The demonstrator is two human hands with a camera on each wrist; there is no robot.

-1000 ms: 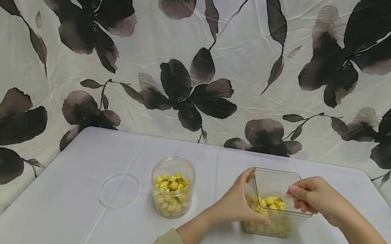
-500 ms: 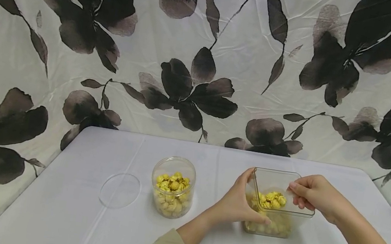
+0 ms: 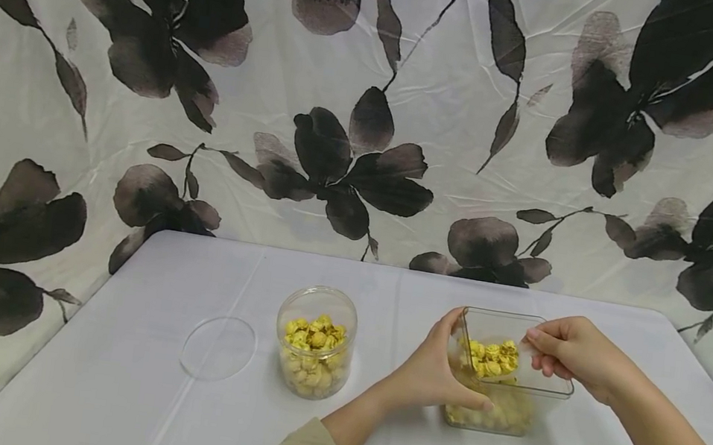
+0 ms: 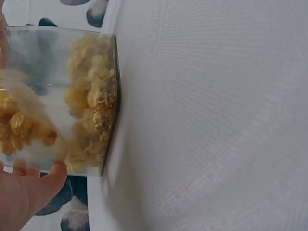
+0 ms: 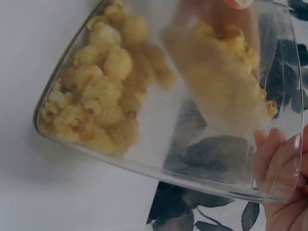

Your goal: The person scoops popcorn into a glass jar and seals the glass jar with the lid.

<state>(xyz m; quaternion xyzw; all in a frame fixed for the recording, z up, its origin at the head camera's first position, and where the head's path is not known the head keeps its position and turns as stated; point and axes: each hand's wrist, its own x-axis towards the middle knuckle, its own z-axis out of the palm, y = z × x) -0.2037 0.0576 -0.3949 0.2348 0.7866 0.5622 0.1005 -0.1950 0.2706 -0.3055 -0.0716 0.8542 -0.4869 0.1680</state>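
My left hand (image 3: 434,372) grips the left side of a clear, rectangular plastic container (image 3: 554,388), thumb along its front. Popcorn (image 5: 91,91) fills its lower part. My right hand (image 3: 575,357) pinches the handle of a translucent scoop (image 5: 207,91) at the container's right side. Yellow popcorn (image 3: 492,359) is heaped on the scoop, which is tilted inside the container above the rest. Through the wall in the left wrist view, the scoop (image 4: 31,103) shows as a pale, blurred shape.
A round clear jar (image 3: 310,367), partly filled with yellow popcorn, stands left of the container. Farther left, a clear round lid (image 3: 218,349) lies flat on the white table (image 3: 125,387). A floral cloth (image 3: 465,116) hangs behind the table.
The right hand has shifted slightly up and left. The heap of popcorn on the scoop has risen and moved left inside the container. The left hand has kept its grip.
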